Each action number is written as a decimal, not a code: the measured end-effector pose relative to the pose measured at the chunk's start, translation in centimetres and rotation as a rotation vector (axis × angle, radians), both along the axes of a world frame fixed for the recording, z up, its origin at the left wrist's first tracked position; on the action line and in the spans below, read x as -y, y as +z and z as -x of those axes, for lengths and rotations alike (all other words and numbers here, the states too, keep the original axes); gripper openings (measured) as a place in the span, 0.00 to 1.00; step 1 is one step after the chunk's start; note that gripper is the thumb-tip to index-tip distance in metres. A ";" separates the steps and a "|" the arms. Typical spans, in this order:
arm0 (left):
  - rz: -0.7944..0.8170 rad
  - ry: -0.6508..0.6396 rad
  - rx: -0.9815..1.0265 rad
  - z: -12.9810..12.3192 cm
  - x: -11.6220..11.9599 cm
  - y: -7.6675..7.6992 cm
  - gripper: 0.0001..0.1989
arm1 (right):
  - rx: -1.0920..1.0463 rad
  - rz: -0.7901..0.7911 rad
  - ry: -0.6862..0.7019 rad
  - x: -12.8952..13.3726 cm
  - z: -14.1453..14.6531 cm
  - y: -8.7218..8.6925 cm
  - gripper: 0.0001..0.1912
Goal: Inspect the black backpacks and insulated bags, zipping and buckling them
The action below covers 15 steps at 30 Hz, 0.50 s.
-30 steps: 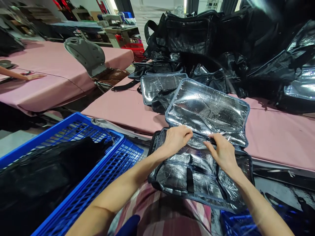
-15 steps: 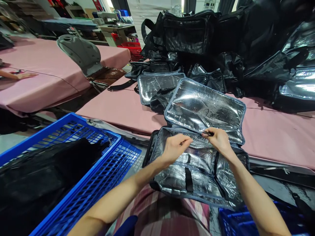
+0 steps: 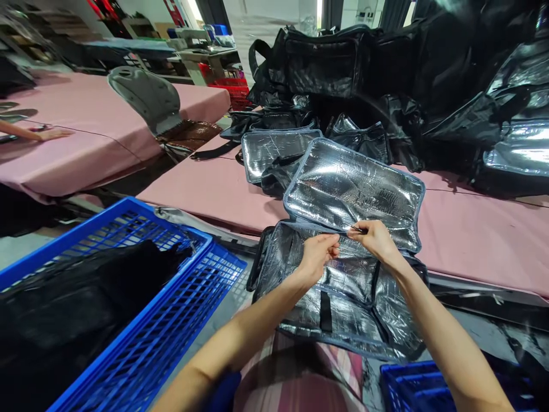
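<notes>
A black insulated bag (image 3: pixel 349 312) with silver foil lining lies open in front of me, partly over my lap, its foil-lined lid (image 3: pixel 355 183) folded back onto the pink table. My left hand (image 3: pixel 319 252) is closed in a pinch at the grey-bound seam between lid and body. Whether its fingertips hold the binding or a thread, I cannot make out. Just right of it, my right hand (image 3: pixel 375 240) is closed around a small dark tool (image 3: pixel 361 230), with the fingertips at the same seam. A black strap (image 3: pixel 326 312) crosses the lining nearer me.
A blue crate (image 3: pixel 171 320) holding black bags stands at left; another blue crate (image 3: pixel 407 386) is low at right. Black bags (image 3: pixel 326 63) pile up on the pink table (image 3: pixel 463 229). Beyond a grey chair (image 3: pixel 146 94), another person's hand (image 3: pixel 55 134) rests on a second table.
My left hand has moved right and slightly up to the seam, close to my right hand. The right hand has shifted slightly left along it. The view has shifted slightly.
</notes>
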<state>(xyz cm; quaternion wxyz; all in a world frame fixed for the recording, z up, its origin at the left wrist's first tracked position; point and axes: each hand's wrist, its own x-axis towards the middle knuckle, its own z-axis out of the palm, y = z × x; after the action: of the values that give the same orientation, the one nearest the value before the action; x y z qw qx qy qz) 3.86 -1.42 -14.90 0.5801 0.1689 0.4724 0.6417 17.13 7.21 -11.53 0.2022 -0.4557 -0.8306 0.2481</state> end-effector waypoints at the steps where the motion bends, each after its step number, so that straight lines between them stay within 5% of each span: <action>1: -0.035 -0.029 -0.097 0.2 0.1 -0.4 0.09 | -0.005 -0.001 -0.002 0.1 0.0 0.0 0.11; 6: -0.214 -0.153 -0.512 1.6 0.6 -1.5 0.09 | -0.030 -0.139 0.018 1.1 -0.9 0.2 0.13; 9: -0.227 -0.191 -0.531 2.0 0.5 -1.5 0.09 | 0.015 -0.493 0.078 2.0 -2.1 0.5 0.18; 12: -0.246 -0.198 -0.522 2.2 0.4 -1.4 0.10 | 0.196 -0.951 0.149 2.9 -3.0 0.8 0.09; 15: -0.265 -0.196 -0.489 2.3 0.4 -1.3 0.10 | 0.331 -1.247 0.245 3.6 -3.0 0.9 0.06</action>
<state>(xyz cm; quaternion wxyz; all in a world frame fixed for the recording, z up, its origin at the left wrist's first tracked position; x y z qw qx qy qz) 1.58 -1.80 -16.25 0.4810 0.4376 0.4916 0.5792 20.13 3.65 -10.60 0.2684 -0.1873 -0.8847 -0.3319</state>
